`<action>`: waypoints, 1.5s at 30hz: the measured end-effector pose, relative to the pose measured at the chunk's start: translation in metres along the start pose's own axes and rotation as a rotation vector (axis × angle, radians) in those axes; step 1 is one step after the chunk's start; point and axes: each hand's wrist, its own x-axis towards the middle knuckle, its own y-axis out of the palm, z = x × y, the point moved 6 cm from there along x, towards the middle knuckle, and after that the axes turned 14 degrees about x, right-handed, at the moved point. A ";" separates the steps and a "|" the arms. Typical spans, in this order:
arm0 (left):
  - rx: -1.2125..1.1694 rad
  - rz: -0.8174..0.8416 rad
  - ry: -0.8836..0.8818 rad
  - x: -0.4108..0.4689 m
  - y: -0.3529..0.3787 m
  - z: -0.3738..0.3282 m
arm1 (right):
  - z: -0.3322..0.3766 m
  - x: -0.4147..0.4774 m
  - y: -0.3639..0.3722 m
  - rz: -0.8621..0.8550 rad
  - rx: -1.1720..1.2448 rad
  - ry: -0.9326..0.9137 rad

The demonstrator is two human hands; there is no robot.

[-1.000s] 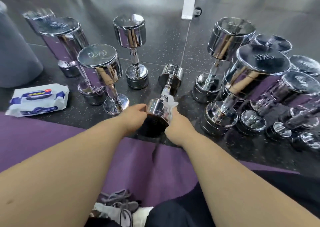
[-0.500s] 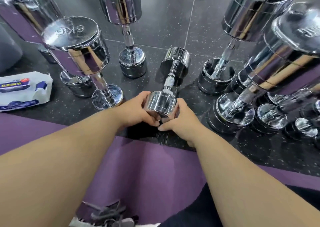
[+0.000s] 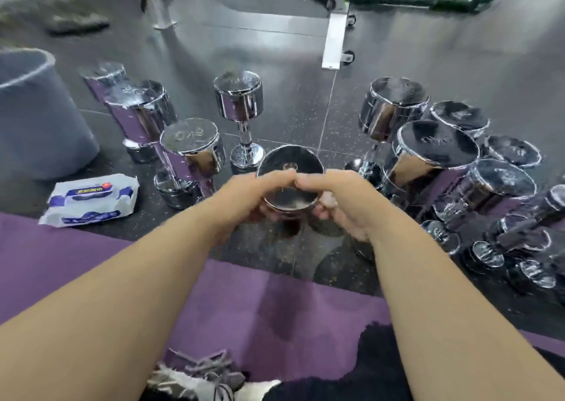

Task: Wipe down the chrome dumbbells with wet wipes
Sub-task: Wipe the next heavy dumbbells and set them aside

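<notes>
A small chrome dumbbell (image 3: 289, 183) stands on end in front of me, its round top face toward the camera. My left hand (image 3: 244, 195) grips its upper head from the left. From the right, my right hand (image 3: 345, 198) wraps around the same head, with a bit of white wet wipe (image 3: 328, 200) showing under the fingers. The thumbs nearly touch over the top face. The dumbbell's handle and lower head are hidden below.
Several upright chrome dumbbells stand at left (image 3: 189, 149) and back (image 3: 240, 100), and a denser cluster at right (image 3: 434, 153). A wet wipe pack (image 3: 91, 200) lies at left by a grey bin (image 3: 33, 116). A purple mat (image 3: 244, 302) covers the near floor.
The small dumbbell lay on the floor pointing away; both hands have tipped it up on end. The view has pulled back and up.
</notes>
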 end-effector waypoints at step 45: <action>-0.541 -0.425 -0.129 0.008 -0.035 0.002 | 0.044 0.005 0.082 0.212 -1.420 -0.472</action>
